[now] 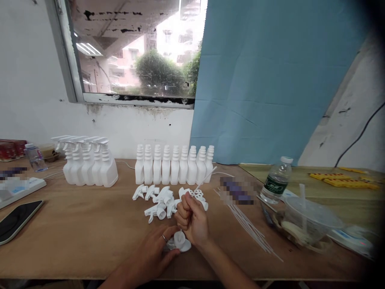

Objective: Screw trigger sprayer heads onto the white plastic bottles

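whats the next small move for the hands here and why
Probably bring the tip of the thin white tube, pinched in the right hand, down to the white spray head that the left hand steadies on the table. The tube points up and away, still apart from the head.

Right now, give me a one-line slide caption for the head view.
Left hand steadies a white trigger sprayer head on the table while right hand grips a thin dip tube.

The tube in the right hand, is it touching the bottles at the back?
Cannot tell. In the head view the tube in the right hand overlaps the bottles, but depth is unclear.
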Action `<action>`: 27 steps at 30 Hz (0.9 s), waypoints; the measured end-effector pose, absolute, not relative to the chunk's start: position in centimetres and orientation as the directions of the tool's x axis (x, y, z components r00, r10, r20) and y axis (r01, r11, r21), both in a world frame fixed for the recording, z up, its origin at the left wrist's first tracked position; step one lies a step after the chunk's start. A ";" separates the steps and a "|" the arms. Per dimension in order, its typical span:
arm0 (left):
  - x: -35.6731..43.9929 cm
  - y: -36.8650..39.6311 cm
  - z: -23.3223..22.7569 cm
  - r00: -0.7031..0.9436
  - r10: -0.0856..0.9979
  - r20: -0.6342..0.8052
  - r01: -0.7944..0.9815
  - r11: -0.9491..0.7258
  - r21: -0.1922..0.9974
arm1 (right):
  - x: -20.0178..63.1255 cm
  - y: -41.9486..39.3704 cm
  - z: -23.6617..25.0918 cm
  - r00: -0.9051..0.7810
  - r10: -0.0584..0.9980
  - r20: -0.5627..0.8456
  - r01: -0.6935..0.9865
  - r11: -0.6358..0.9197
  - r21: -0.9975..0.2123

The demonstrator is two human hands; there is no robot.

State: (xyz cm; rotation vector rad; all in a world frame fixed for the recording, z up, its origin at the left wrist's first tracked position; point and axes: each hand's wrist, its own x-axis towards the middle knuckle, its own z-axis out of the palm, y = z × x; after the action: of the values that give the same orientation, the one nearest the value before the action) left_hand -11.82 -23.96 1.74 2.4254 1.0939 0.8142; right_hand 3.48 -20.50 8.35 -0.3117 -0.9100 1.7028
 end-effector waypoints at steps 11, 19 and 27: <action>-11.8 -23.7 1.2 0.531 0.770 0.353 0.573 -0.634 0.519 | 2.6 -20.9 6.5 -0.336 0.881 0.334 -0.675 0.022 -0.737; -11.8 -23.7 1.1 0.534 0.767 0.356 0.603 -0.641 0.475 | 2.0 -21.4 5.1 -0.259 0.912 0.319 -0.627 0.092 -0.773; -11.8 -23.9 1.9 0.554 0.750 0.362 0.582 -0.660 0.475 | 1.8 -21.0 5.3 -0.122 0.966 0.227 -0.620 0.104 -0.778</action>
State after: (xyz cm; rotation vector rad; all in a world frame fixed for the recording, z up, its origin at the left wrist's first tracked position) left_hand -11.78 -23.88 1.94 2.4925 1.1008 0.7908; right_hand 1.80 -21.03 5.28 -0.4963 -0.9178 1.4526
